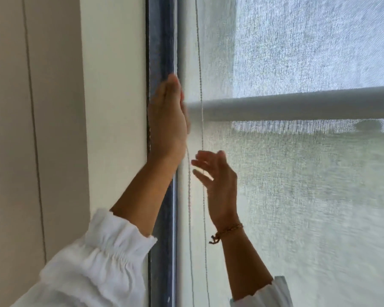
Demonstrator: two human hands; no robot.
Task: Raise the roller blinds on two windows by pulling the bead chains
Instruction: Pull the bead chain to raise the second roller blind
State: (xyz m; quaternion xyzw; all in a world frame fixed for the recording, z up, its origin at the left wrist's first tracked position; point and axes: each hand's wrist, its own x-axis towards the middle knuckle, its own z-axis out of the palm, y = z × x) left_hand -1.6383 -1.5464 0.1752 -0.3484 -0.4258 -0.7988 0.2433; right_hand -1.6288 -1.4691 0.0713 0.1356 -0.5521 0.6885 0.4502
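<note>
The left hand (167, 120) reaches high along the dark window frame (162, 52), seemingly closed on one strand of the thin white bead chain (201, 120), though the palm hides the grip. Below it, the right hand (217, 180) is spread open, fingers touching the other strand, against the sheer white roller blind (297, 196).

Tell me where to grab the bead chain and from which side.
Pinch the nearer strand of the bead chain just above the open right hand, coming from the right. It hangs straight and free in front of the blind there. The left hand is at the other strand, against the frame.
</note>
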